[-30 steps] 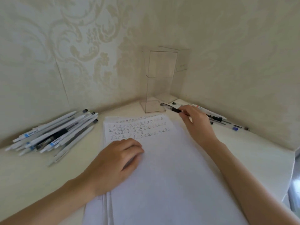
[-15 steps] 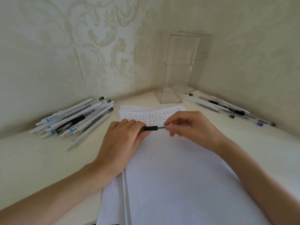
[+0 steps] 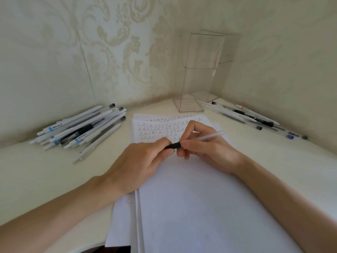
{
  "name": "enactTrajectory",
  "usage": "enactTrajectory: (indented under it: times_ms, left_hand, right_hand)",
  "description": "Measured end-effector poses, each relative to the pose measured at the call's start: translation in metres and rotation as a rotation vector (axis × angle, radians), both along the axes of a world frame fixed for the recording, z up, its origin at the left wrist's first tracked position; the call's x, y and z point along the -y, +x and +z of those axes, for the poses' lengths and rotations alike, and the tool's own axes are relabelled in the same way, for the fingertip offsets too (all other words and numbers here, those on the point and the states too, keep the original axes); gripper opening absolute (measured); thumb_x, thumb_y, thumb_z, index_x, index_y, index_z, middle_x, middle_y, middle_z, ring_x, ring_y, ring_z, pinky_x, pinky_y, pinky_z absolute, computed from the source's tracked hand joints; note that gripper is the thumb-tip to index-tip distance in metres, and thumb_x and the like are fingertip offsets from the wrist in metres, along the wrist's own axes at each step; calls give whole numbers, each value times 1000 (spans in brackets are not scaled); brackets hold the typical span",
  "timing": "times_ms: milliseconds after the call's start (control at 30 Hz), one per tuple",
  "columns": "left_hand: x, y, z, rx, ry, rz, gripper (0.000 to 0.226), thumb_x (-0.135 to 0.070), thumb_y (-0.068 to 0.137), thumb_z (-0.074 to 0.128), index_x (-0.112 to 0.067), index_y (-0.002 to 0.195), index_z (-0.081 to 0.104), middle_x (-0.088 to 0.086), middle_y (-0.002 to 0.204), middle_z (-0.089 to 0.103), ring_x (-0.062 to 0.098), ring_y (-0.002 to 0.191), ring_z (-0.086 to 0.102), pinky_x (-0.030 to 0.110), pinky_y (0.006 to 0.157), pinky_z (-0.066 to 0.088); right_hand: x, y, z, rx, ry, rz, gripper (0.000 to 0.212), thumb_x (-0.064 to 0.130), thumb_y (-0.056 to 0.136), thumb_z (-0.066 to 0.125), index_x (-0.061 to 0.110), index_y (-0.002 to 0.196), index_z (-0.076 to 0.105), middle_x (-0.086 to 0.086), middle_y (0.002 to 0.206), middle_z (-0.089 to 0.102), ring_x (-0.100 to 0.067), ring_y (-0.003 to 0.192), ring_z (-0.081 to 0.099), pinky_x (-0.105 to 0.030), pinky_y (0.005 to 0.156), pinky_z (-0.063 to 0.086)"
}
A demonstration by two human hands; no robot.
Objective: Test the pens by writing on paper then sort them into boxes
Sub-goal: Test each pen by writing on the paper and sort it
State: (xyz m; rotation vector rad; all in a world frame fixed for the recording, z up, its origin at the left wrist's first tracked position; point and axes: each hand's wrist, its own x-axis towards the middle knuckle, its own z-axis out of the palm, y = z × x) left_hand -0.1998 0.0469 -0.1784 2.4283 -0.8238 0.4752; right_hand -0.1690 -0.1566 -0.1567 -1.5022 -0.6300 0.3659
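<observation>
Holding a slim frosted-plastic pen (image 3: pixel 207 136) level above the middle of the tabletop (image 3: pixel 45 179), we have our left hand (image 3: pixel 138 161) curled round its black end piece (image 3: pixel 173 145), a cap as far as we can tell. Our right hand (image 3: pixel 206 152) pinches the pale barrel just beside it. Both hands are clamped on the one pen, over the stack of white paper sheets (image 3: pixel 200 207).

We judge the step to be uncapping before a test stroke. If the cap lets go with a jerk, the tip could streak our fingers or the sheet, and a loose cap could roll off among the heap of white and black pens (image 3: pixel 82 130) near the far left edge. Neither palm plainly pins the top sheet, so it may slide under the first stroke. The tall clear plastic boxes (image 3: pixel 198 73) in the far corner look light; a pen dropped in carelessly might tip one.

Rows of the character 正 (image 3: pixel 160 127) fill the far end of the sheet, mostly dark, a few red, and one red 正 shows on a lower sheet. Blue labels on several heaped pens, and print on the row of pens (image 3: pixel 251 115) along the right edge, are too small to read.
</observation>
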Motion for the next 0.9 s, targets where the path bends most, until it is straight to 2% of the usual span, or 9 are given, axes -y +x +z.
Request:
enactTrajectory:
  times_ms: [100,267,367,467,533,600,700,800,900]
  left_hand:
    - [0,-1,2,-26,6,36,29,-56,91,26,-31,92,40,-10,52,41,11,52,44,17,45,29]
    - [-14,-9,13,-26,57,237,52,-70,78,27,-30,110,35,-6,61,50,6,56,50,17,49,30]
    - [-36,-17,11,60,104,216,49,-68,82,32,-33,113,46,-21,60,43,-3,62,48,11,49,28]
    - [-51,-24,3,76,234,177,53,-69,87,22,-37,115,53,-21,66,34,-2,63,38,9,48,20]
    - [-54,-25,-2,55,272,150,54,-68,87,21,-38,116,55,-18,72,34,1,63,37,9,48,18]
    - [-55,-23,-4,49,286,132,52,-66,87,23,-36,114,58,-17,75,36,3,65,41,10,48,21]
    - [-54,-22,-6,56,298,109,49,-62,88,29,-32,111,60,-15,77,42,7,66,50,17,47,31]
    - [-55,-20,-8,62,299,99,47,-60,88,30,-33,114,57,-13,77,41,7,66,48,20,48,35]
    - [-54,-19,-9,67,322,101,49,-58,88,28,-36,125,51,-12,79,34,6,64,37,21,48,34]
  right_hand:
    - [0,1,1,-17,17,11,4,2,85,53,6,84,54,-10,73,65,-22,72,60,-27,66,47]
    - [2,4,15,-127,29,-3,36,11,83,42,-1,110,61,-26,97,67,-29,87,62,-30,78,50]
    - [-8,5,20,-26,-112,-180,18,17,89,56,1,89,65,-17,84,71,-21,75,63,-27,68,49]
    - [-33,2,19,84,-251,-345,23,19,86,67,10,69,55,-7,64,66,-12,55,51,-25,54,39]
    - [-50,3,17,94,-333,-397,26,18,83,69,14,68,49,-2,59,64,-7,49,46,-24,52,35]
    - [-63,6,15,106,-400,-470,27,13,80,67,15,64,45,3,51,57,-4,44,42,-24,50,31]
    - [-69,10,6,130,-350,-611,29,3,74,58,14,57,36,1,44,42,-2,37,36,-22,48,27]
    - [-67,7,-2,152,-355,-638,21,0,74,56,6,61,41,-8,48,43,-2,37,35,-14,40,28]
    - [-67,9,-5,175,-355,-645,19,2,75,57,4,64,42,-3,45,46,-3,39,36,-13,40,29]
